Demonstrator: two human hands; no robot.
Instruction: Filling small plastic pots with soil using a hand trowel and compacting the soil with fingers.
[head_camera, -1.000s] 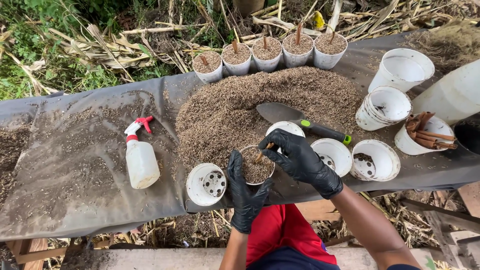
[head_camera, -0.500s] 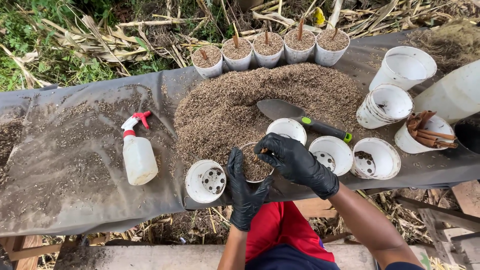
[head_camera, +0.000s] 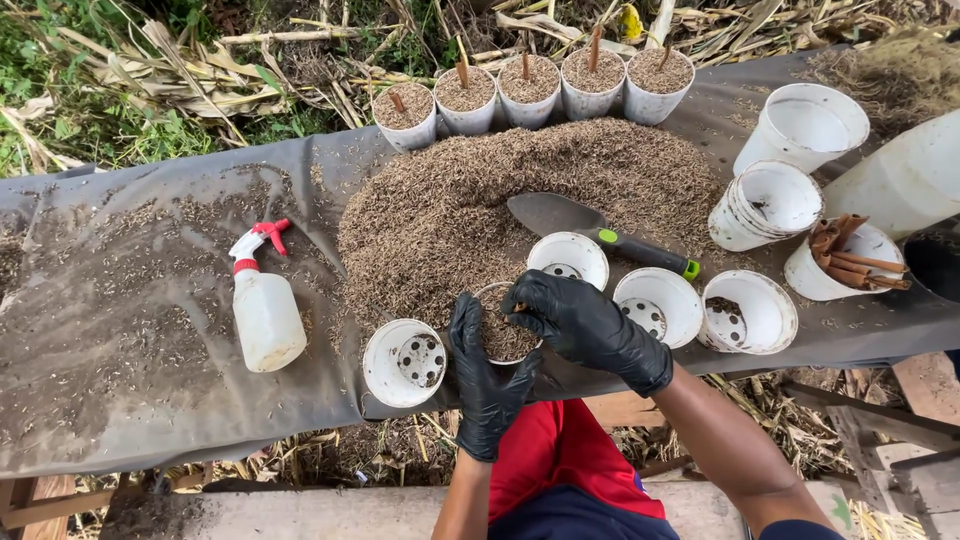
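pot in hand: a small white plastic pot filled with brown husk mix (head_camera: 503, 335) sits at the near edge of the dark plastic-covered surface (head_camera: 150, 400), just in front of the big heap; it looks full nearly to the rim
left hand: the black-gloved left hand (head_camera: 487, 385) wraps the near side of the pot, fingers curled round its wall and holding it steady
right hand: the black-gloved right hand (head_camera: 580, 325) lies over the top of the pot, fingertips drawn together at the rim on what looks like a short brown stick, though the glove hides most of it
done: five white pots filled with husk mix, each with a brown stick standing in it (head_camera: 530, 88), stand in a row at the far edge, touching one another; by the look of them these are finished
left: four empty white pots with holed bottoms (head_camera: 405, 362) stand around the hands, one to the left and three to the right; a stack of empty white pots (head_camera: 765, 205) lies tilted farther right; so more is left than is done, as i judge it
supplies: a large heap of brown husk mix (head_camera: 440, 210) covers the middle of the surface; a white cup of brown sticks (head_camera: 845, 260) stands at the right
tools: a grey trowel with a black and green handle (head_camera: 590, 228) rests on the heap, untouched; a white spray bottle with a red trigger (head_camera: 262, 305) lies on its side well to the left
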